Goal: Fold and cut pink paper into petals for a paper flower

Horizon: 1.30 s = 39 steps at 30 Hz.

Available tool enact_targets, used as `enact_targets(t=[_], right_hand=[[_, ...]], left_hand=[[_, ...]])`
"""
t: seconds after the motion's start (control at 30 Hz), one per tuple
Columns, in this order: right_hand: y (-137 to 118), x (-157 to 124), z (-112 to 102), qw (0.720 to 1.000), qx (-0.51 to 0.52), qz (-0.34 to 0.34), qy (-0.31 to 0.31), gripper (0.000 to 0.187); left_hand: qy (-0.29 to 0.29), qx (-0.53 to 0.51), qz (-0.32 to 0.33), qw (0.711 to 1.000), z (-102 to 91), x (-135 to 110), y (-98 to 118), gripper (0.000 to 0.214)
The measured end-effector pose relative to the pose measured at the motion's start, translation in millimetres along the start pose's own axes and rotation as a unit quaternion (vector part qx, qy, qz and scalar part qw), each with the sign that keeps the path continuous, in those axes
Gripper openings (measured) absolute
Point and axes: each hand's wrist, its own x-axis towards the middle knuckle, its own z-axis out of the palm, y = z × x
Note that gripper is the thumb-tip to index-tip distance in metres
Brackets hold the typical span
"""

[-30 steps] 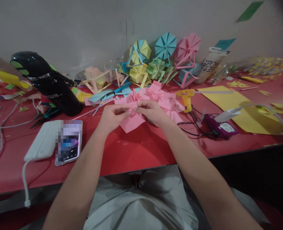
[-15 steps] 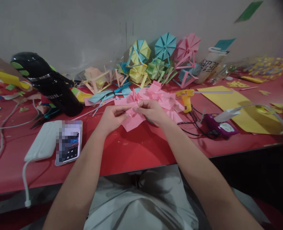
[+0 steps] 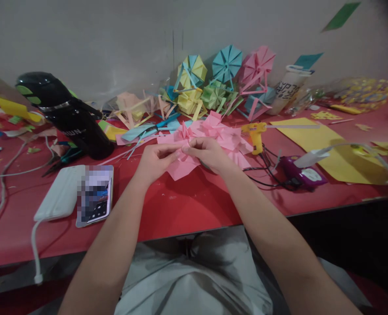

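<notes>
Pink folded paper [image 3: 182, 168] lies in the middle of the red table, with more pink folded pieces [image 3: 213, 124] bunched behind it. My left hand [image 3: 156, 159] pinches the paper from the left, thumb and fingers together. From the right, my right hand [image 3: 207, 151] grips the same paper, its thumb close to the left fingertips. The exact spot under the fingertips is partly hidden. Just right of the pink pieces rests a yellow hot glue gun [image 3: 256, 135].
Folded paper umbrella shapes [image 3: 227, 63] lean against the wall. On the left stand a black bottle [image 3: 72, 122], a white power bank [image 3: 61, 192] and a phone [image 3: 95, 197]. Rightward are a purple power adapter [image 3: 302, 173], yellow paper sheets [image 3: 341, 162] and a plastic cup [image 3: 287, 89].
My left thumb has shifted slightly right, nearer the right fingertips. Both hands otherwise stay on the pink paper, and the things around them have not moved.
</notes>
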Motion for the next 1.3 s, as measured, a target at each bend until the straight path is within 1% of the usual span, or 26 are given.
enact_targets(t=[0.2, 0.4, 0.63, 0.8, 0.87, 0.93, 1.0, 1.07, 1.2, 1.3], right_hand=[[-0.2, -0.3, 1.6, 1.000, 0.019, 0.006, -0.004, 0.046], [3.6, 2.0, 1.6, 0.999, 0.028, -0.011, 0.021, 0.046], [6.2, 3.9, 2.6, 0.996, -0.017, -0.070, 0.047, 0.050], [5.1, 2.4, 4.0, 0.990, -0.036, -0.119, 0.074, 0.043], [4.0, 0.7, 3.3, 0.985, -0.056, -0.153, 0.064, 0.038], [4.4, -0.8, 2.6, 0.976, -0.107, -0.188, 0.034, 0.035], [7.2, -1.1, 2.4, 0.963, -0.167, -0.213, -0.001, 0.030], [11.3, 0.3, 2.8, 0.953, -0.199, -0.227, -0.021, 0.025], [17.1, 4.5, 3.1, 0.948, -0.205, -0.241, -0.021, 0.011], [17.2, 6.4, 2.5, 0.945, -0.207, -0.253, -0.020, 0.010]], left_hand=[[0.019, 0.010, -0.004, 1.000, 1.1, 0.3, -0.5, 0.024], [0.038, 0.016, -0.029, 0.999, 0.8, -0.6, 1.4, 0.023], [0.039, 0.000, -0.051, 0.998, 1.9, -0.4, 3.2, 0.026], [0.080, -0.029, -0.076, 0.993, 1.4, 1.4, -5.4, 0.030], [0.104, -0.034, -0.084, 0.991, 0.5, 2.4, -10.1, 0.029], [0.116, -0.044, -0.089, 0.988, -0.1, 3.1, -13.2, 0.027], [0.121, -0.055, -0.096, 0.986, -0.1, 3.2, -14.1, 0.026], [0.119, -0.063, -0.103, 0.985, 0.4, 3.2, -13.7, 0.027], [0.116, -0.071, -0.109, 0.985, 1.6, 4.0, -13.3, 0.026], [0.106, -0.102, -0.127, 0.981, 2.0, 4.9, -11.9, 0.022]])
